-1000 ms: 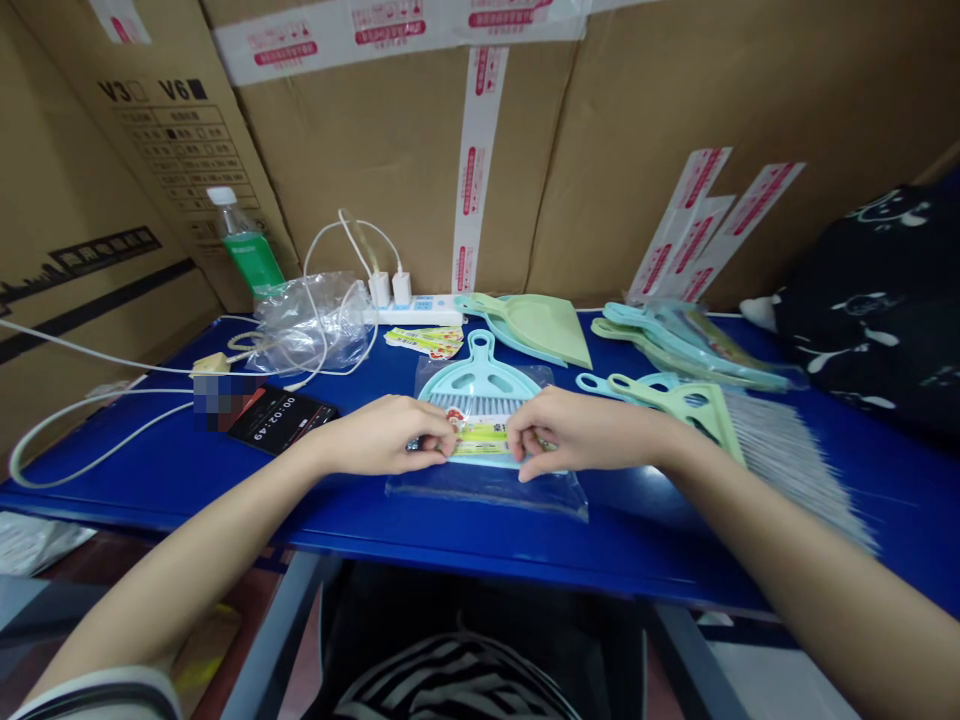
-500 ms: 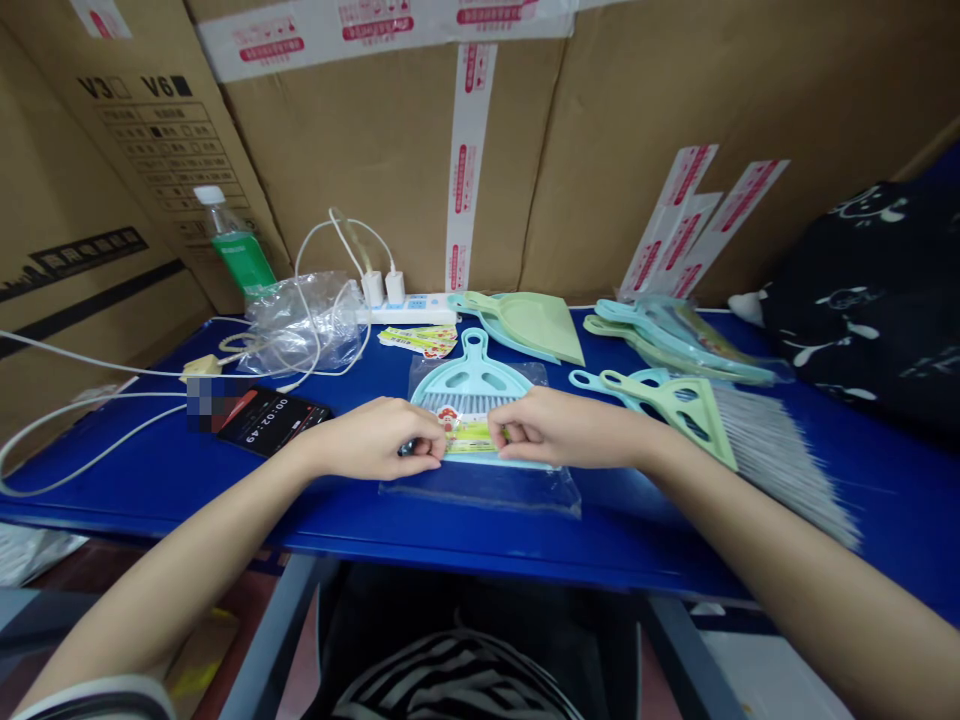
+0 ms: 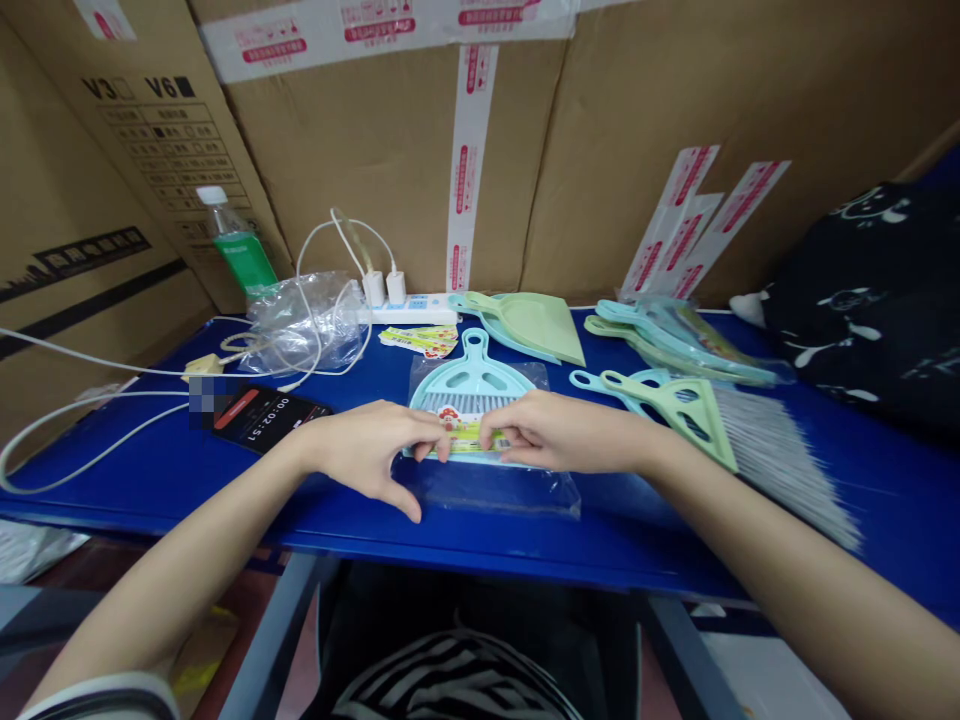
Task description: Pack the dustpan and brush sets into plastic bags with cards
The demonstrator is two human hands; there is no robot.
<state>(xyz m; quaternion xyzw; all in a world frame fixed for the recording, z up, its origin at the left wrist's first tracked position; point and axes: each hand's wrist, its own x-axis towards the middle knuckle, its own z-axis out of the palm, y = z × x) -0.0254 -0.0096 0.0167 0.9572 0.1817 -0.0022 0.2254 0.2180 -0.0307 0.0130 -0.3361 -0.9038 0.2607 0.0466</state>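
A light blue dustpan-and-brush set [image 3: 472, 378] lies flat in a clear plastic bag [image 3: 487, 492] in front of me, handle pointing away. Across its grey bristles is a yellow-green label card [image 3: 466, 430] with a red mushroom picture. My left hand [image 3: 375, 445] is at the card's left end, its thumb spread away toward the table's front edge and its bent fingers touching the card. At the right end, my right hand [image 3: 555, 430] is closed, its curled fingers on the card. Both hands partly cover the card and the dustpan's lower edge.
More label cards [image 3: 420, 340] lie behind. Blue and green dustpans [image 3: 536, 325] are at the back, brushes [image 3: 675, 410] at right, a bagged set [image 3: 690, 340] behind them. A phone [image 3: 262, 418], cables, crumpled plastic [image 3: 307, 320], a power strip [image 3: 416, 309] and a bottle [image 3: 240, 245] stand left.
My left hand has opened, its thumb swinging out toward me. My right hand's fingers have shifted slightly left over the label card. The dustpan set stays in place.
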